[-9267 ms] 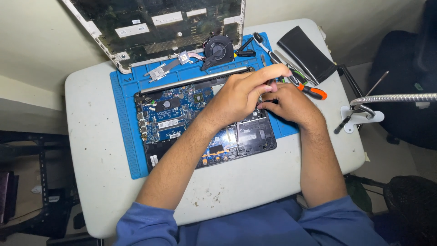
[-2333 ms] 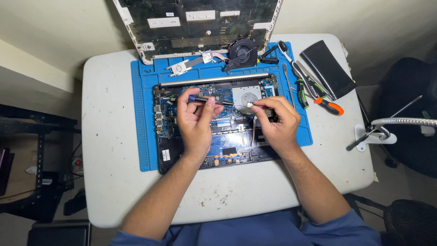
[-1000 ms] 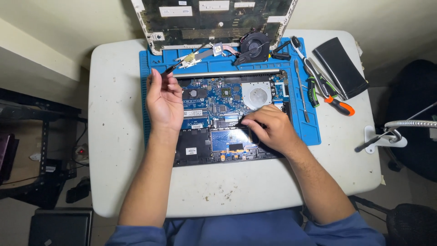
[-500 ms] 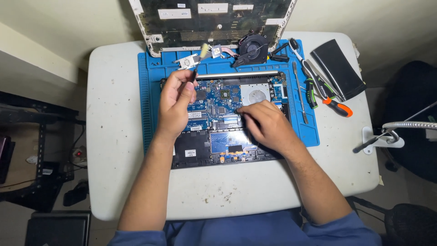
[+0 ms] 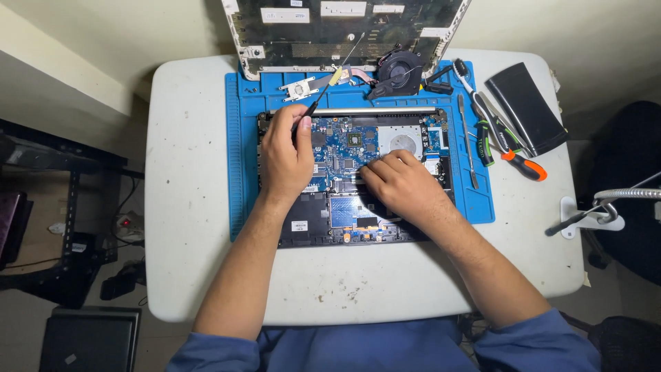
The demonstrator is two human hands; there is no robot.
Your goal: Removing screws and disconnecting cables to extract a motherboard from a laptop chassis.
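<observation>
White table (image 5: 193, 207), blue mat (image 5: 237, 172): opened laptop chassis (image 5: 303, 220) lies centre. Left hand (image 5: 286, 155), back from mat's top edge, now closed on slim screwdriver (image 5: 311, 109) over blue motherboard (image 5: 341, 145); right hand (image 5: 403, 186) stays flat, fingers pressing board, holding nothing

A white table (image 5: 186, 207) with rounded corners carries everything, its top speckled with small dark marks, thickest near the front edge. A blue mat (image 5: 241, 172) covers the middle and back of it. To the right of the mat, a black slab (image 5: 525, 109) lies at a slant near the far right corner. A screwdriver (image 5: 523, 165) with an orange handle lies half off the mat's right edge, onto the bare top. A white clamp base (image 5: 585, 213) sits at the table's right edge, with a flexible metal arm (image 5: 630, 194) reaching off to the right.
</observation>
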